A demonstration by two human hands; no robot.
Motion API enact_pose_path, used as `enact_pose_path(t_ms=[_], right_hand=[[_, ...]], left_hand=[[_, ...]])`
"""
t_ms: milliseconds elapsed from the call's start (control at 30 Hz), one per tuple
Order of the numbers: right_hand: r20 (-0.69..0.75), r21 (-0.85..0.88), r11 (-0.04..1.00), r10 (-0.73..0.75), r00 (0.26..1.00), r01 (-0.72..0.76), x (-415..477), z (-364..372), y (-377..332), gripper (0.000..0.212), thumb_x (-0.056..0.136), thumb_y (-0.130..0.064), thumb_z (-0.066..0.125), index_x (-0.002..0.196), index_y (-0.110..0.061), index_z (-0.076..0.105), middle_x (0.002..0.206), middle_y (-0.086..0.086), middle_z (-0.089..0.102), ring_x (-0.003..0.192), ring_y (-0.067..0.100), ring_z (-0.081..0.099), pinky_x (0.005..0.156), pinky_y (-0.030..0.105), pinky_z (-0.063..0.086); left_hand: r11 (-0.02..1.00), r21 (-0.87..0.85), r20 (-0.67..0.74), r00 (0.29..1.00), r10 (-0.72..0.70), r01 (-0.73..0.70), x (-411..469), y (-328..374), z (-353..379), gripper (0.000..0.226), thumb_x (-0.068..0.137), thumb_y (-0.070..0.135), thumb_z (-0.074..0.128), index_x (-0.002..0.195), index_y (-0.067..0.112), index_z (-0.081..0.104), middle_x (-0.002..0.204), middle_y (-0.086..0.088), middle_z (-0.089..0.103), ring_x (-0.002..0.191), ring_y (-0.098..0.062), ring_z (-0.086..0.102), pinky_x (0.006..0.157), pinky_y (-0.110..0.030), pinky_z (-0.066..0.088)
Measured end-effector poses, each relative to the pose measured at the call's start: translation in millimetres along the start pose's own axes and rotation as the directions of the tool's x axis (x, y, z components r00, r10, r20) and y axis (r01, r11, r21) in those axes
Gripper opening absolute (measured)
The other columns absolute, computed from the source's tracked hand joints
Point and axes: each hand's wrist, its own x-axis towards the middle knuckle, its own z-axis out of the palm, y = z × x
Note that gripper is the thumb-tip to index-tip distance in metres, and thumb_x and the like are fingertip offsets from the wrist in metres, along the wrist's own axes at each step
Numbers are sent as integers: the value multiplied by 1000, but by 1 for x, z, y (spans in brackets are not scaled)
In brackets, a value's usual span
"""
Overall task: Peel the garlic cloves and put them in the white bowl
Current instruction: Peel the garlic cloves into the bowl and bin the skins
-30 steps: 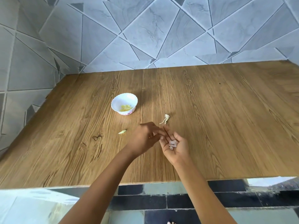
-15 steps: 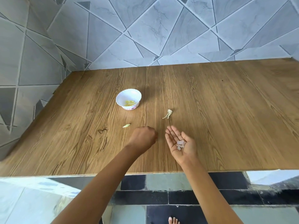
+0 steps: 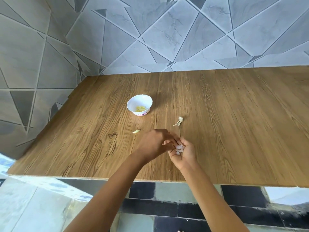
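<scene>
A white bowl (image 3: 139, 103) with a pink-patterned base holds yellow peeled garlic cloves (image 3: 140, 108) on a brown wood-grain bench (image 3: 234, 118), backed by grey marbled wall tiles (image 3: 150, 34) in triangles.

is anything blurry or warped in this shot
Head view: wide lens bows the table edges; head view's lower-left floor is smeared; white bowl reads sharp, light soft and even; pale bits in the right hand too small to identify.
</scene>
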Motion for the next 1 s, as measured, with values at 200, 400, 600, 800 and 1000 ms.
enact_pose_path(t_ms=[200, 400, 600, 800, 1000], right_hand=[[14, -21, 996, 87, 996, -87, 16, 4, 10, 48, 102, -21, 32, 84, 5, 69, 84, 19, 71, 72, 27, 70, 79, 33, 55], [87, -139, 967, 228, 970, -215, 19, 20, 44, 41, 102, -22, 33, 101, 6, 63, 93, 20, 71, 79, 28, 72, 75, 37, 57], [126, -317, 879, 411, 903, -356, 9, 36, 124, 49, 101, -22, 34, 90, 5, 73, 101, 19, 70, 85, 27, 71, 79, 35, 56], [119, -459, 744, 594, 796, -486, -16, 44, 253, 42, 96, -21, 42, 89, 4, 74, 104, 20, 69, 89, 26, 71, 85, 35, 53], [10, -540, 635, 661, 751, -552, -18, 21, 387, 30, 83, -20, 56, 85, 4, 75, 102, 20, 69, 88, 26, 71, 81, 34, 55]], left_hand=[[968, -124, -179, 955, -237, 217, -16, 1, -5, 13, 80, 31, 65, 87, 22, 71, 81, 9, 60, 65, -9, 51, 58, -25, 41], [821, -434, -284, 809, -515, 371, -72, -26, -11, 21, 82, -1, 62, 94, 13, 74, 85, 6, 71, 69, 4, 60, 70, -8, 46], [553, -667, -270, 529, -805, 500, -162, -55, -26, 22, 86, 1, 60, 90, 18, 73, 74, 18, 65, 65, 7, 58, 73, -21, 52], [299, -841, -226, 208, -952, 451, -296, -92, -35, 18, 87, 0, 61, 91, 13, 72, 82, 4, 69, 72, -6, 61, 79, -33, 52], [118, -863, -140, -7, -990, 491, -421, -144, -19, 23, 85, 1, 60, 86, 20, 72, 82, 9, 70, 71, -3, 62, 78, -28, 52]])
